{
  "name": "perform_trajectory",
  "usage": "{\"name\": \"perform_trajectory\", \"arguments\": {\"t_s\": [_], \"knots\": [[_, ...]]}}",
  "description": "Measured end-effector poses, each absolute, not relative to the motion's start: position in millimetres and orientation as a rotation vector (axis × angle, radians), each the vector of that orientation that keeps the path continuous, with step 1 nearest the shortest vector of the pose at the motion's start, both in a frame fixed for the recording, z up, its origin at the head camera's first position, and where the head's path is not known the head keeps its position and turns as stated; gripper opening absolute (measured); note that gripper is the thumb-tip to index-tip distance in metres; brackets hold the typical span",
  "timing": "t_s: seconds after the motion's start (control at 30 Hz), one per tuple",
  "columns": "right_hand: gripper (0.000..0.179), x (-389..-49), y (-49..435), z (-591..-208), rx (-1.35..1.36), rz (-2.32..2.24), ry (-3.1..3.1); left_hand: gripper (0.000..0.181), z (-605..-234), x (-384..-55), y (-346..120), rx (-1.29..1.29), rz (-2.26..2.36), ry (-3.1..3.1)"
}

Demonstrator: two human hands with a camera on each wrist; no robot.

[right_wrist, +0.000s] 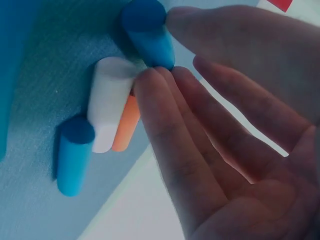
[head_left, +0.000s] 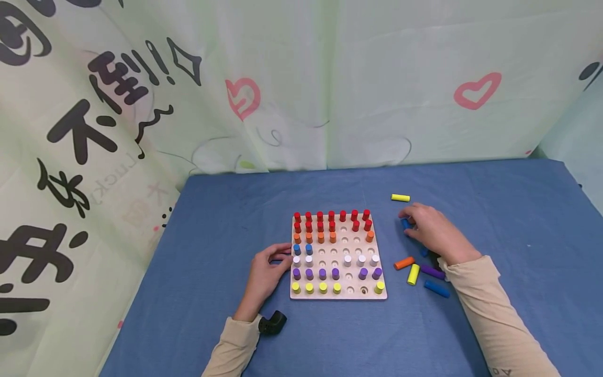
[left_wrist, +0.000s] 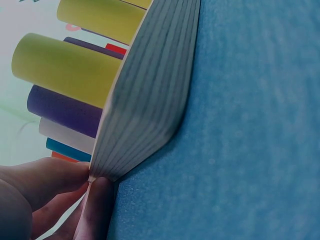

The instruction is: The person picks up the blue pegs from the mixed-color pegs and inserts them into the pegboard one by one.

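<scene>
"How was the blue peg (right_wrist: 152, 42), right of the board (head_left: 327, 258), best lifted?"

"Probably by one end, kept clear of the white peg (right_wrist: 106, 105)."

"And the hands?"

"The right hand (head_left: 437, 234) arched beyond the board's right edge, thumb and fingertips pinching the peg; the left hand (head_left: 265, 272) pinched the board's left edge."

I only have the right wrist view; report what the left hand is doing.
Observer: The left hand pinches the left edge of the board.
Operator: Give me the blue count on it.
Observer: Two blue pegs stand there, at the left end of their row.
Operator: Locate the loose peg farthest from the person.
Observer: A yellow peg lies on the cloth, beyond the right hand.
</scene>
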State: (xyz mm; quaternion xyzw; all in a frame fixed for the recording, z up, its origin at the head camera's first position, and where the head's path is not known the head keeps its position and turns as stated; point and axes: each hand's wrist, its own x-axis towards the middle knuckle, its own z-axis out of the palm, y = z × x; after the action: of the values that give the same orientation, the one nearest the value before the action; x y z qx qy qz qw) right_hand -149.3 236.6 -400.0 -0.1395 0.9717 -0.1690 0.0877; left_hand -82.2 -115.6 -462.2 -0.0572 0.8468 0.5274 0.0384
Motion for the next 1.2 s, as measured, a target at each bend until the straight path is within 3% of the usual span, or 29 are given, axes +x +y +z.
{"name": "perform_trajectory", "arguments": {"t_s": [1.2], "knots": [[0.029,-153.3,227.0,-398.8,-0.509,-0.553,2.901,0.033,-461.6,-82.7,-114.9,-0.199,1.622,2.577]]}}
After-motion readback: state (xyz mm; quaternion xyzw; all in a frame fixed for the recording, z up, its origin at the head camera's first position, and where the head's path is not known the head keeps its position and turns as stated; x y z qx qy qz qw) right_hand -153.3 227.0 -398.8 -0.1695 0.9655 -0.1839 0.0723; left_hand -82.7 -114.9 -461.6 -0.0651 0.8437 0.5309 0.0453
